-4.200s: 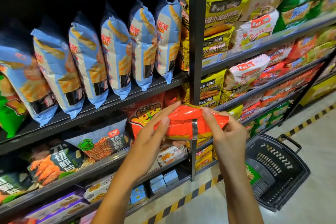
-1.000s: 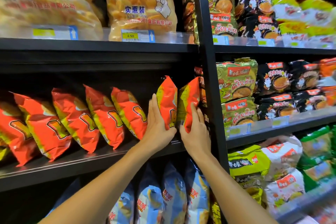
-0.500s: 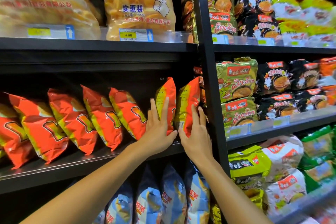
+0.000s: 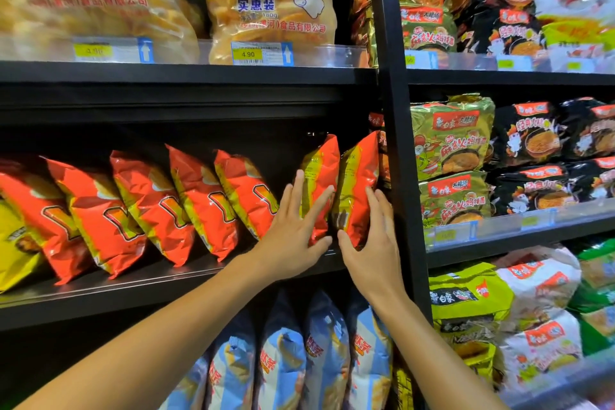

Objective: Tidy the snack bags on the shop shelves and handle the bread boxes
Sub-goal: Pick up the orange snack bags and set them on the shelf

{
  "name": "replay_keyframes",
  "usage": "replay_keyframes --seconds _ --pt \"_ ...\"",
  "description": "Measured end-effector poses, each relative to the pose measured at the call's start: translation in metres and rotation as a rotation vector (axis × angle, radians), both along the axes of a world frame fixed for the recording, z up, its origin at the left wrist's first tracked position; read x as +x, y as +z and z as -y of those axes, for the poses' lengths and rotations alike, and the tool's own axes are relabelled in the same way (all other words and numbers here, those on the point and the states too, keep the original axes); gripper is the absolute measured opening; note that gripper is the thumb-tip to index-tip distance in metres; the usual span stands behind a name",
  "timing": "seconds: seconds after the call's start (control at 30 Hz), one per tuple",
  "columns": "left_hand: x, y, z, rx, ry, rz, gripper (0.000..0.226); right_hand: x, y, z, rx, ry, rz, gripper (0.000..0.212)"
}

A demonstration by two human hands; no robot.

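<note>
Now both hands lie flat with straight fingers, gripping nothing: the left hand [image 4: 294,233] against one orange bag [image 4: 320,173], the right hand [image 4: 372,240] against its neighbour [image 4: 357,176].

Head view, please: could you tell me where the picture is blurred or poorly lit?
Head view: sharp at the two hands and orange bags; blurred at the top left bag and lower right corner; deep shadow behind the orange bags; wide-angle bending of the upright post.
</note>
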State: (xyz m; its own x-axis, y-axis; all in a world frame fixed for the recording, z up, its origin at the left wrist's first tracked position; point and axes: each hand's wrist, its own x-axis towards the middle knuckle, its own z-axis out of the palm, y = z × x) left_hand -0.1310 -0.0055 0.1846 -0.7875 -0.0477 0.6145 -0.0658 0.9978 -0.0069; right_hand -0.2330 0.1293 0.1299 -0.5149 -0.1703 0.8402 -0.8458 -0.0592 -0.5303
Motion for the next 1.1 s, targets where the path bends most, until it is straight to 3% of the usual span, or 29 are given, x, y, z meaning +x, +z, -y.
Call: replay_keyframes --seconds 0.13,0.23,0.33,0.47,0.57,0.77,0.9,1.1 --pt "0.051 -0.004 0.014 -0.268 -0.046 -0.215 0.067 0.021 -0.002 0.002 -0.138 -0.039 -0.248 0.07" --pt "0.103 -0.011 0.052 -0.447 0.046 -0.292 0.059 0.046 0.011 0.018 -0.1 0.062 -0.37 0.063" --pt "0.154 -0.027 0.093 -0.501 0.195 -0.291 0.059 0.068 0.031 0.047 0.099 0.207 -0.247 0.071" --pt "0.194 -0.05 0.121 -0.52 0.282 -0.29 0.061 0.075 0.048 0.094 0.289 0.038 -0.17 0.092" --pt "0.203 -0.064 0.125 -0.539 0.283 -0.303 0.06 0.08 0.045 0.111 0.388 -0.075 -0.071 0.092" --pt "0.208 -0.075 0.129 -0.573 0.277 -0.326 0.055 0.102 0.052 0.098 0.229 -0.155 -0.016 0.074" --pt "0.21 -0.086 0.133 -0.567 0.238 -0.362 0.05 0.124 0.053 0.07 0.075 -0.154 -0.016 0.073" --pt "0.218 -0.089 0.117 -0.363 0.204 -0.315 0.056 0.169 0.031 0.021 -0.059 -0.144 -0.068 0.072"
